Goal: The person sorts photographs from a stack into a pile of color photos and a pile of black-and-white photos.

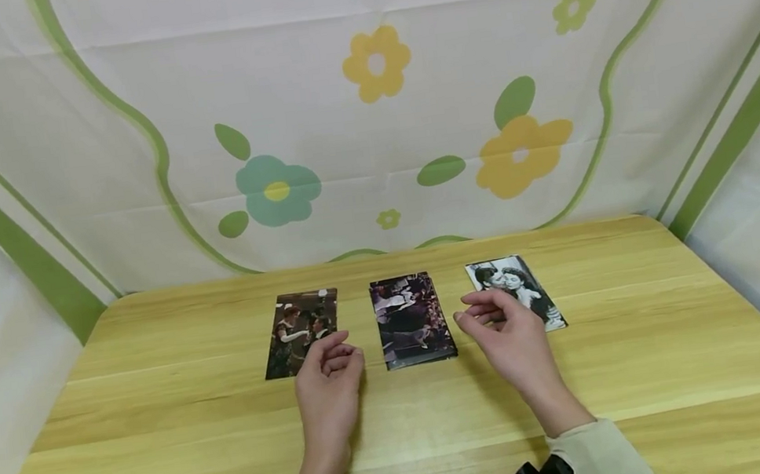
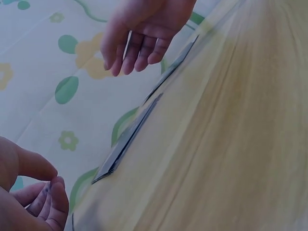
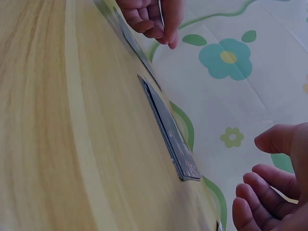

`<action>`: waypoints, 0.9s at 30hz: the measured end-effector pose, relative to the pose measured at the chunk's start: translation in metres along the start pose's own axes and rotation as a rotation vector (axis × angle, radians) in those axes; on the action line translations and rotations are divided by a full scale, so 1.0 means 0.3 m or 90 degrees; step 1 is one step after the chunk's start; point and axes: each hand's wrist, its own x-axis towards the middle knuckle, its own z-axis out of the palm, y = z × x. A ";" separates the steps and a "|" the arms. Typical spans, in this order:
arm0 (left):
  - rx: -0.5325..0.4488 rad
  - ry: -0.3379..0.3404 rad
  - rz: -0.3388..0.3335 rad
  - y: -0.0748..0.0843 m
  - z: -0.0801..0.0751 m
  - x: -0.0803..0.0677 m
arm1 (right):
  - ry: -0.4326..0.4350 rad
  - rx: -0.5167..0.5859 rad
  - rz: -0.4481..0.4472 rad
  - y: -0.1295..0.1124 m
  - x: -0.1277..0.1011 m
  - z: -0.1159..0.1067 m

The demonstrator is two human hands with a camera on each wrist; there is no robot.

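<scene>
Three photographs are seen laid in a row on the pale wooden worktop [image 1: 164,453], well toward its far edge, in front of a flowered cloth backdrop [image 1: 379,110]. At the left of the row lies the dark colour photograph [image 1: 297,328], its near right corner partly covered by the left hand [image 1: 329,381], which is held just above the worktop at about 5 o'clock from that print. The fingers [image 1: 335,359] of this hand are loosely curled inward and nothing is gripped by them; in the left wrist view the thumb and fingertips [image 2: 53,202] are seen close together with no card between them. In the middle lies the small stack of photographs [image 1: 412,318], seen from both wrist cameras as several thin cards lying flat, one upon another [image 3: 169,131]. It lies between the two hands and is touched by neither. At the right, the right hand [image 1: 509,336] is held at about 7 o'clock from the black-and-white photograph [image 1: 516,287], overlapping that print's near left edge. Its fingers [image 1: 478,312] are relaxed and slightly bent, pointing toward 10 o'clock, and nothing is held. Whether the print is touched by this hand cannot be told.
</scene>
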 end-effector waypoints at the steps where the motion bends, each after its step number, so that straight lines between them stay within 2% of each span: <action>1: -0.001 -0.003 0.001 -0.002 0.004 0.001 | -0.002 -0.004 0.003 0.003 0.001 0.001; 9: -0.005 -0.015 0.008 -0.016 0.024 0.006 | -0.015 -0.018 0.008 0.019 0.005 0.005; 22: -0.005 -0.026 -0.007 -0.019 0.013 0.012 | -0.022 -0.026 0.007 0.016 0.008 0.007; 27: -0.003 -0.037 -0.004 -0.026 0.019 0.014 | -0.046 -0.042 -0.007 0.017 0.004 0.018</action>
